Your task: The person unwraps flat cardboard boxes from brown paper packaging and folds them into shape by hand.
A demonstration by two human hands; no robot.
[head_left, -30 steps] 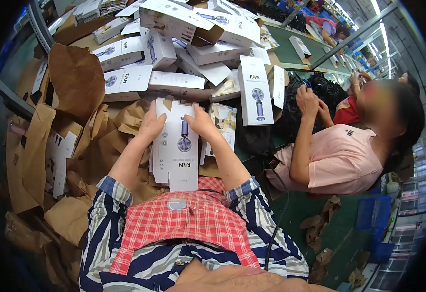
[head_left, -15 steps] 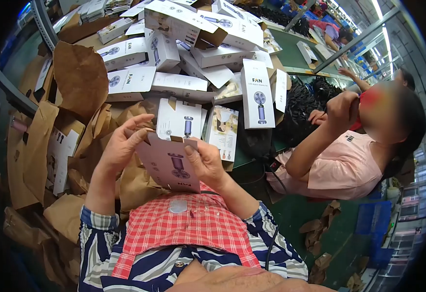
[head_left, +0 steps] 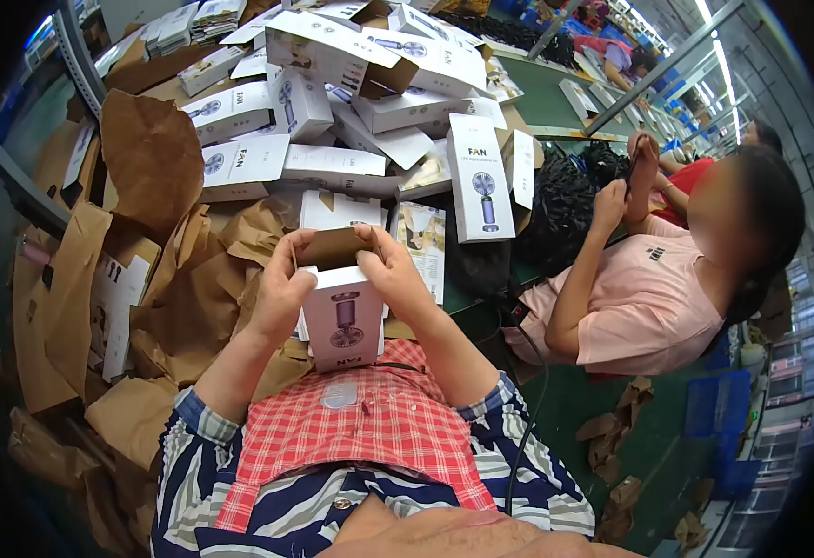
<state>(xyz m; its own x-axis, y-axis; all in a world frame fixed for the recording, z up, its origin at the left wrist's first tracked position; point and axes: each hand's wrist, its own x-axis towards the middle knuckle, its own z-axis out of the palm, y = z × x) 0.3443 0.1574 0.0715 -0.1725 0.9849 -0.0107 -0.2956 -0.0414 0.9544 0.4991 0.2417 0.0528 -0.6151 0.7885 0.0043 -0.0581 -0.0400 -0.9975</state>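
Both my hands hold a white fan box (head_left: 344, 321) upright in front of my red checked apron (head_left: 360, 418). Its top is open and shows the brown cardboard inside; a fan picture is on the side facing me, upside down. My left hand (head_left: 279, 288) grips the upper left edge, thumb on the rim. My right hand (head_left: 396, 279) is closed on the upper right edge, thumb at the opening. Just behind it lies another white box (head_left: 328, 206), partly hidden by the one I hold.
Many fan boxes (head_left: 333, 160) are heaped beyond my hands. Crumpled brown paper (head_left: 151, 158) lies at the left. On the right a co-worker in a pink shirt (head_left: 653, 298) handles something dark beside a pile of black straps (head_left: 565, 205). A dark cable (head_left: 545, 372) runs near my right arm.
The box was flat and tilted; now it is squared up with its top open. My left hand has come down onto its edge. The co-worker's hands have moved away from their face.
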